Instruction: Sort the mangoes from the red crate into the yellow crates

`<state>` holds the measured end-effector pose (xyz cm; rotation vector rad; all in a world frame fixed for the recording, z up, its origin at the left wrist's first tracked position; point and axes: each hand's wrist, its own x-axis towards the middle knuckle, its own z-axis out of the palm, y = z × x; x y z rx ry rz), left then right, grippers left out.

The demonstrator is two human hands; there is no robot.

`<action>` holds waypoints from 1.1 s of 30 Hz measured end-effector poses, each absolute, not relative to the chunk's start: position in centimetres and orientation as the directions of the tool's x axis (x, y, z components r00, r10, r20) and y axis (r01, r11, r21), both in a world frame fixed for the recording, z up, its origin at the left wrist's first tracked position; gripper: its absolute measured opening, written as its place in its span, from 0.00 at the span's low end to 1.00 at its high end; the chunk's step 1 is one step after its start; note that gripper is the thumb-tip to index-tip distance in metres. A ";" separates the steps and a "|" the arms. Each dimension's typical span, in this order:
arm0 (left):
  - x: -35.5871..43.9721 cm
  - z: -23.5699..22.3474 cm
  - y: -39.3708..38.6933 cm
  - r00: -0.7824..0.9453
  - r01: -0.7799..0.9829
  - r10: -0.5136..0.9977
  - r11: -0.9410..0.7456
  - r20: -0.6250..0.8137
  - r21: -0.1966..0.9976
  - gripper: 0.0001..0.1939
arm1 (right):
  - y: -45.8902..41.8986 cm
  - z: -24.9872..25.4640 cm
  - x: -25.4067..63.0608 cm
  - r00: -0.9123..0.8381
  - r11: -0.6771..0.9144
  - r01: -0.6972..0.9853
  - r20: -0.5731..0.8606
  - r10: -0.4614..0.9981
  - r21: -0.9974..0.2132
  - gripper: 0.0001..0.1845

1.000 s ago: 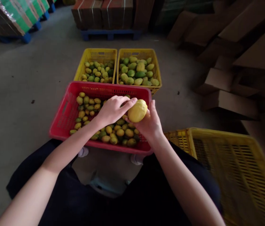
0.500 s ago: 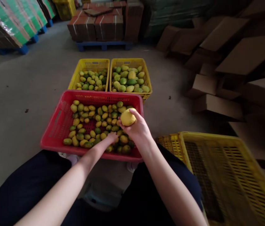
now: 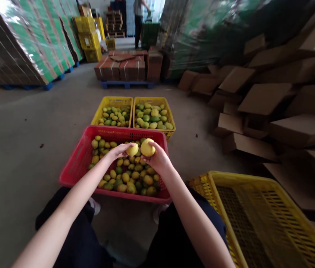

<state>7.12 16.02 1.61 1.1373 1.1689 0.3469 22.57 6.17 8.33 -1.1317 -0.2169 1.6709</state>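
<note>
Smaller yellow fruit [image 3: 132, 149] in left hand [image 3: 119, 150], larger yellow fruit [image 3: 147, 147] in right hand [image 3: 160, 160], just beside each other above red crate [image 3: 75, 163]. Hands apart, fingers closed round one each. Looks like a paired-holding step; next move likely calls for light, steady grips. Two yellow crates [image 3: 118, 99] [image 3: 151, 99] of fruit beyond.

Two yellow lemons [image 3: 147, 147], apparently ripe, are held side by side above the red crate [image 3: 73, 163]
</note>
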 end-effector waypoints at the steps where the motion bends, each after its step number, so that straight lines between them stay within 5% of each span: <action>1: 6.3 3.3 15.8 0.444 0.241 0.725 0.470 -0.527 0.849 0.23 | 6.3 8.4 22.3 0.027 -0.431 -0.604 -0.558 0.829 -0.670 0.08; 4: 4.1 7.2 14.4 0.519 0.017 0.753 0.463 -0.404 0.886 0.24 | 6.9 8.9 21.9 0.129 -0.325 -0.445 -0.419 0.899 -0.834 0.12; 8: 2.7 8.7 12.6 0.400 -0.126 0.906 0.206 -0.140 0.970 0.27 | 7.1 9.4 21.8 0.263 0.023 -0.138 -0.015 0.965 -0.990 0.21; 12: 3.0 7.7 11.7 0.237 -0.133 0.968 -0.055 0.086 0.990 0.28 | 6.6 8.0 21.3 0.369 0.223 0.066 0.231 0.900 -0.973 0.26; 23: 2.8 9.1 10.7 0.368 -0.041 0.876 -0.322 0.314 0.946 0.29 | 5.2 8.6 19.9 0.291 0.370 0.532 0.575 0.765 -0.762 0.22; 29: 3.2 9.4 11.0 0.361 -0.104 0.876 -0.304 0.320 0.947 0.29 | 5.3 9.1 20.1 0.353 0.335 0.430 0.497 0.793 -0.839 0.23; 33: 3.3 9.5 11.1 0.392 -0.273 0.908 -0.042 0.151 0.961 0.30 | 5.5 9.0 20.4 0.324 0.262 -0.137 0.207 0.923 -0.955 0.28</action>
